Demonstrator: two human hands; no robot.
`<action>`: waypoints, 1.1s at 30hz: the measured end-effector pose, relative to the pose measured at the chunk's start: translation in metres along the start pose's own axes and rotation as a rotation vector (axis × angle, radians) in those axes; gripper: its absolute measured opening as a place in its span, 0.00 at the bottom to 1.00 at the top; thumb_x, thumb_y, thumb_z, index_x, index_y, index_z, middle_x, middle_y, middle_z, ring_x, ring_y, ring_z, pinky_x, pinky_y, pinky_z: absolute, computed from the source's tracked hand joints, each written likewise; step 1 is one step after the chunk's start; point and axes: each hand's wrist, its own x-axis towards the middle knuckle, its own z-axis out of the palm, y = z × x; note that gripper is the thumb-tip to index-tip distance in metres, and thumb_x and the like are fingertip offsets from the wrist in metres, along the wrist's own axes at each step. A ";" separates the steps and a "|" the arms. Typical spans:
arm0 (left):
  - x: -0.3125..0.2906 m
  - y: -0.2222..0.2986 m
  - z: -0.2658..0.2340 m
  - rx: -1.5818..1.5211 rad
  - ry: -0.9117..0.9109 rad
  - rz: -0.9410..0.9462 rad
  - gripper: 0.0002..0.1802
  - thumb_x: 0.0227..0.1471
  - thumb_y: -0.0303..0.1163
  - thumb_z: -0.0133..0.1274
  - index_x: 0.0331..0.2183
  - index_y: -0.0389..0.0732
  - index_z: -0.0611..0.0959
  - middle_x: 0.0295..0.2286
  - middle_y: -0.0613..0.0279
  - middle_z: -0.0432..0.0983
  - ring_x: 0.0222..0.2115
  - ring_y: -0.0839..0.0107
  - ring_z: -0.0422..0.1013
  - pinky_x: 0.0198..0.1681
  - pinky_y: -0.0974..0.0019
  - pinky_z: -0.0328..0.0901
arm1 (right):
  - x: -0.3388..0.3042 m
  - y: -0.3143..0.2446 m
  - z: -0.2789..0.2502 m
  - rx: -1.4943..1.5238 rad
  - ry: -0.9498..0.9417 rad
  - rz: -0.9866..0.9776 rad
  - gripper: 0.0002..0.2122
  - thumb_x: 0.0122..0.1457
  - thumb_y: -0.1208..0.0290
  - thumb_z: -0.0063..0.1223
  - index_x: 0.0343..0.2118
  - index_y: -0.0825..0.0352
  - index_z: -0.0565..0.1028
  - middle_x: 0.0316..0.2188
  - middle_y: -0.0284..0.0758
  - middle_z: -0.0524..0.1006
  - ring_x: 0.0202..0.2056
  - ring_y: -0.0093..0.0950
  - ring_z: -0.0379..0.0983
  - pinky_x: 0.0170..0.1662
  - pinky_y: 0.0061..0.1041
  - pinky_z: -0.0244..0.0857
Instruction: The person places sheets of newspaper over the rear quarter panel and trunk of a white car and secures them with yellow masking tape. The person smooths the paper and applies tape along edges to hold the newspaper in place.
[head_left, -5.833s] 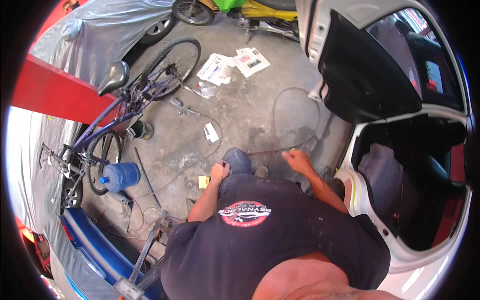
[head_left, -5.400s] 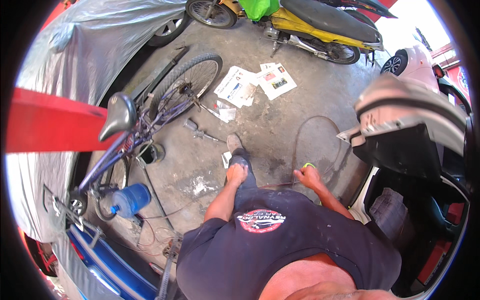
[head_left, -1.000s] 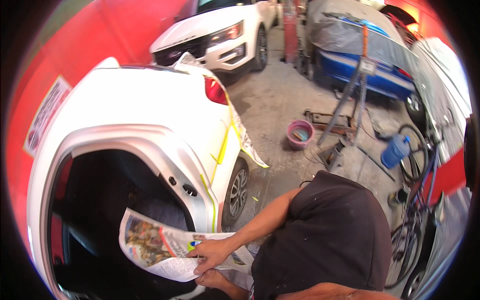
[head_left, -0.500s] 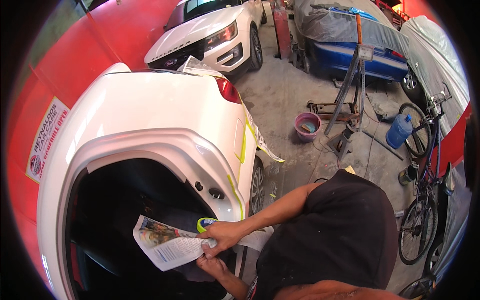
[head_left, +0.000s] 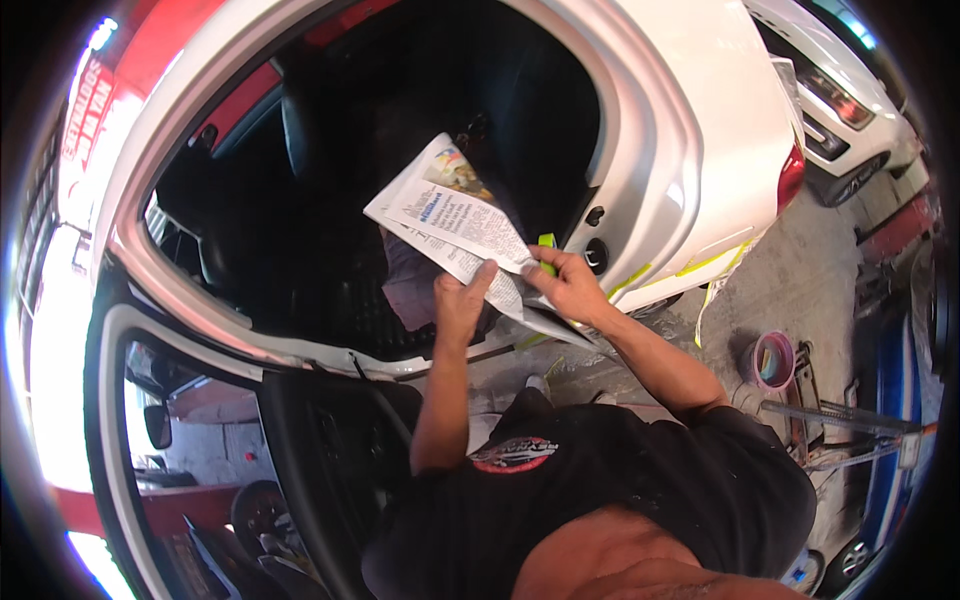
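A folded sheet of newspaper spreads out in front of me, over the open rear doorway of a white car. My left hand pinches its near edge with the thumb on top. My right hand is closed on the sheet's right end. Against the right fingers sits a roll of yellow-green tape; whether those fingers grip it too is hidden. Part of the paper hangs below the hands toward the sill. Strips of yellow-green tape run along the car's body panel.
The open car door stands at my lower left. Dark cloth lies in the doorway behind the paper. On the concrete floor to the right are a pink bucket and a metal stand. Another white vehicle is at the upper right.
My view has swung left, bringing the doorway and open door into sight. The hands have drawn apart along the newspaper, which now points up and away.
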 end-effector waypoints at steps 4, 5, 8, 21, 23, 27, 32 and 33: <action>0.032 0.031 -0.082 0.305 -0.113 -0.041 0.17 0.56 0.35 0.64 0.42 0.31 0.87 0.35 0.54 0.87 0.34 0.66 0.81 0.41 0.61 0.73 | 0.035 -0.002 0.001 0.052 0.180 0.060 0.17 0.67 0.61 0.51 0.47 0.72 0.79 0.34 0.43 0.83 0.37 0.31 0.78 0.44 0.32 0.70; 0.053 0.040 -0.111 0.572 -0.095 -0.054 0.21 0.56 0.40 0.64 0.41 0.30 0.87 0.35 0.48 0.85 0.36 0.60 0.82 0.41 0.59 0.73 | 0.054 0.011 -0.003 -0.012 0.226 -0.082 0.12 0.69 0.64 0.52 0.43 0.70 0.79 0.29 0.25 0.76 0.33 0.15 0.68 0.38 0.19 0.64; 0.109 0.041 -0.216 1.186 0.162 -0.087 0.32 0.56 0.54 0.60 0.37 0.27 0.86 0.35 0.34 0.82 0.41 0.42 0.79 0.44 0.51 0.73 | 0.107 0.007 -0.002 0.349 0.318 -0.037 0.12 0.69 0.65 0.49 0.44 0.68 0.79 0.33 0.30 0.79 0.36 0.21 0.71 0.42 0.24 0.65; 0.224 0.118 -0.315 0.713 0.570 0.130 0.26 0.67 0.42 0.50 0.53 0.26 0.79 0.44 0.44 0.82 0.45 0.60 0.78 0.52 0.60 0.67 | 0.228 0.088 0.015 0.644 0.310 0.173 0.14 0.70 0.61 0.50 0.44 0.68 0.79 0.38 0.31 0.81 0.39 0.22 0.75 0.45 0.24 0.70; 0.236 0.138 -0.301 0.862 0.565 0.139 0.29 0.66 0.45 0.49 0.53 0.27 0.79 0.46 0.40 0.81 0.48 0.54 0.77 0.54 0.59 0.66 | 0.229 0.100 0.025 0.460 0.389 0.126 0.23 0.67 0.52 0.57 0.48 0.71 0.79 0.41 0.32 0.82 0.39 0.22 0.75 0.47 0.25 0.69; 0.262 0.167 -0.279 1.160 0.615 0.313 0.30 0.64 0.51 0.48 0.50 0.33 0.82 0.43 0.33 0.79 0.48 0.39 0.75 0.52 0.50 0.68 | 0.216 0.080 0.035 -0.218 0.409 0.049 0.23 0.56 0.53 0.67 0.44 0.69 0.82 0.36 0.42 0.85 0.38 0.35 0.83 0.46 0.34 0.74; 0.306 0.181 -0.351 1.405 0.656 0.406 0.26 0.63 0.53 0.47 0.48 0.44 0.85 0.38 0.38 0.81 0.43 0.38 0.77 0.48 0.42 0.71 | 0.216 0.104 0.030 0.046 0.501 0.394 0.15 0.56 0.60 0.68 0.35 0.70 0.85 0.30 0.37 0.84 0.27 0.25 0.80 0.33 0.29 0.74; 0.309 0.181 -0.358 1.428 0.636 0.358 0.26 0.63 0.54 0.47 0.48 0.44 0.85 0.39 0.38 0.81 0.44 0.38 0.77 0.48 0.42 0.71 | 0.212 0.108 0.030 0.044 0.486 0.389 0.15 0.57 0.60 0.68 0.34 0.70 0.85 0.28 0.36 0.84 0.25 0.24 0.78 0.31 0.28 0.73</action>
